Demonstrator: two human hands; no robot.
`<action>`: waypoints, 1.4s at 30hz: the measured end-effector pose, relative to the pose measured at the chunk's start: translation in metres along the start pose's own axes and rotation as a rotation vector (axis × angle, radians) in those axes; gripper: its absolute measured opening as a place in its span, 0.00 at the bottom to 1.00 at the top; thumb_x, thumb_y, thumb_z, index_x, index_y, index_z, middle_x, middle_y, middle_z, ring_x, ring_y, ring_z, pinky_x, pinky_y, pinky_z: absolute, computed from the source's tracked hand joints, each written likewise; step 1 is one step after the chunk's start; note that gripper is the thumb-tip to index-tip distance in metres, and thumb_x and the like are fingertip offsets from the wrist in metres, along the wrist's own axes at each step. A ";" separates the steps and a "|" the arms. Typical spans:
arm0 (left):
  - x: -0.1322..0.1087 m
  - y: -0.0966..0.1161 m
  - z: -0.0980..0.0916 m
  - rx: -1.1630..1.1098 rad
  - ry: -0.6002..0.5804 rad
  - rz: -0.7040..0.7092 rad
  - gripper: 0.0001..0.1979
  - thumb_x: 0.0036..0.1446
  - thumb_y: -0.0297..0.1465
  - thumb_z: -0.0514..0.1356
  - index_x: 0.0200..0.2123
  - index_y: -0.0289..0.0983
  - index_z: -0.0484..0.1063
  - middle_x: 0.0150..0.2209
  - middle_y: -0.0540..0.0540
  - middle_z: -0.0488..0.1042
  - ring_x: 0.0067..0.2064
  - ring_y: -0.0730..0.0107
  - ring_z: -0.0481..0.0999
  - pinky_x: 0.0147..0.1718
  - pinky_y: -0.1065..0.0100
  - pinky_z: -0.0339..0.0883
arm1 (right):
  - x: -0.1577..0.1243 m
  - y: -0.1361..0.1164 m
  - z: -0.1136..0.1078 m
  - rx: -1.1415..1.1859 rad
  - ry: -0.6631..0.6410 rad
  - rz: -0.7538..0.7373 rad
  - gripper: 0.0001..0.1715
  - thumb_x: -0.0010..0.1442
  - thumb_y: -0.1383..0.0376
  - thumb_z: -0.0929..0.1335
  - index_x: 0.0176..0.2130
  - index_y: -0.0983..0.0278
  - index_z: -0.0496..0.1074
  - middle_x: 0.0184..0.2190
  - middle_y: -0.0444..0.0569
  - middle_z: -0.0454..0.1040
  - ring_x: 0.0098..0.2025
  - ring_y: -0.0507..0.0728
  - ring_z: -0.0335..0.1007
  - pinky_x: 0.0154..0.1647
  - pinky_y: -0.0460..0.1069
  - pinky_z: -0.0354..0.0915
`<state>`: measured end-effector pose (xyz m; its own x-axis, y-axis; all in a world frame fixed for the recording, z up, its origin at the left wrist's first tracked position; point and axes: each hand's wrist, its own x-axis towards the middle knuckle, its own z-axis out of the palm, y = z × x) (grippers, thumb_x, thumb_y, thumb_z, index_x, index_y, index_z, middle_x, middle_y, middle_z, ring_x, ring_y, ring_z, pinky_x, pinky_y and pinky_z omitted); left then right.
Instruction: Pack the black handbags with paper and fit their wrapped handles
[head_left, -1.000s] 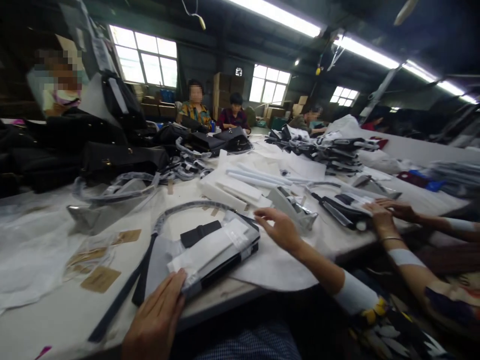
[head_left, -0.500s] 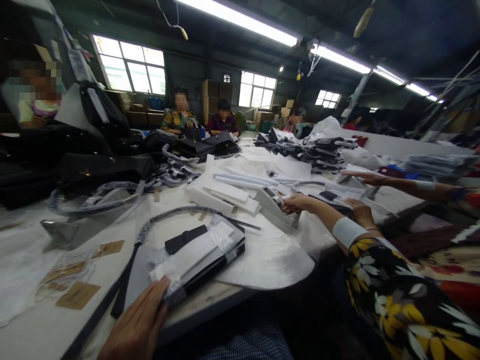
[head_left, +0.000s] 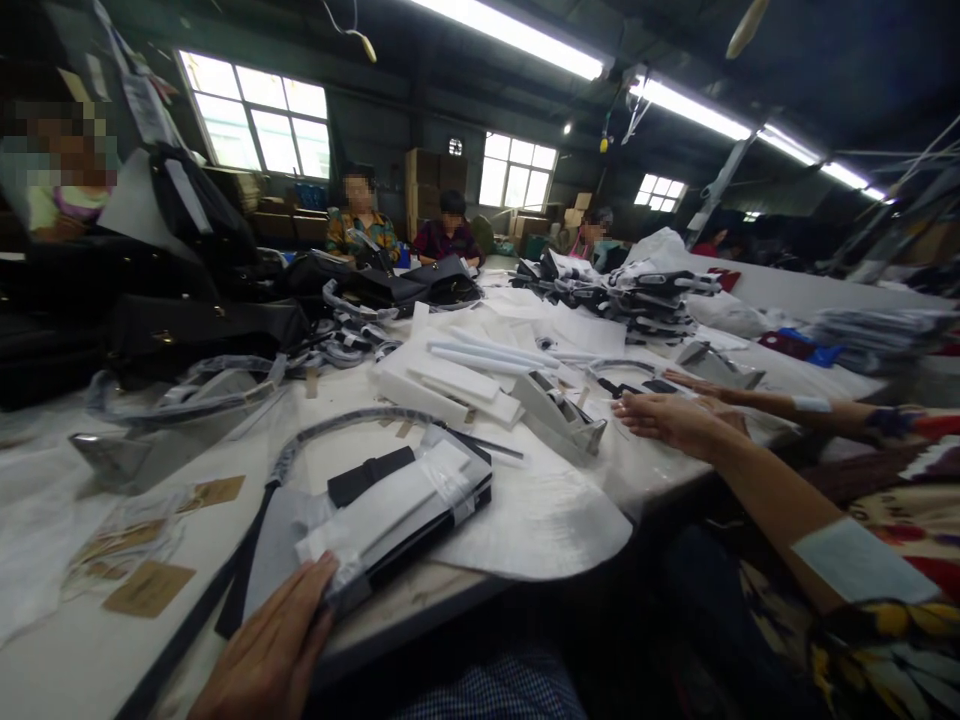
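My left hand (head_left: 270, 650) lies at the near table edge, fingers stretched flat against the corner of a black bag wrapped in clear plastic and white paper (head_left: 405, 510). A grey wrapped strap (head_left: 330, 430) arcs behind the bag. My right hand (head_left: 667, 415) hovers low over the table to the right of a grey tape dispenser (head_left: 559, 410), fingers extended and together, nothing visible in them. A round white sheet (head_left: 540, 520) lies under the bag's right end.
A co-worker's arm (head_left: 750, 397) reaches in just behind my right hand. White foam strips (head_left: 450, 380) lie mid-table, brown tags (head_left: 150, 590) at left, black handbags (head_left: 195, 330) piled far left. More wrapped bags (head_left: 645, 295) sit beyond, and other people sit at the far end.
My right hand went from the wrapped bag to the tape dispenser, then drew off to its right. The left hand stays on the bag's corner.
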<state>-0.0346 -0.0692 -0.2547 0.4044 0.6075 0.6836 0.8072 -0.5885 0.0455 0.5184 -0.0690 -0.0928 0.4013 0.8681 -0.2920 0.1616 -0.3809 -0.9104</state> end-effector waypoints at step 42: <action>0.014 0.014 -0.009 -0.100 0.102 -0.075 0.17 0.65 0.22 0.52 0.55 0.34 0.71 0.49 0.43 0.80 0.51 0.63 0.79 0.49 0.63 0.73 | -0.070 -0.081 0.292 -0.295 -1.249 -0.664 0.11 0.61 0.60 0.72 0.36 0.67 0.79 0.31 0.50 0.78 0.32 0.51 0.72 0.34 0.46 0.67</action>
<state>-0.0213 -0.0736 -0.2378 0.2944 0.5976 0.7458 0.7845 -0.5968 0.1686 0.2138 -0.0060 -0.0842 -0.8309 0.5542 -0.0486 0.2403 0.2788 -0.9298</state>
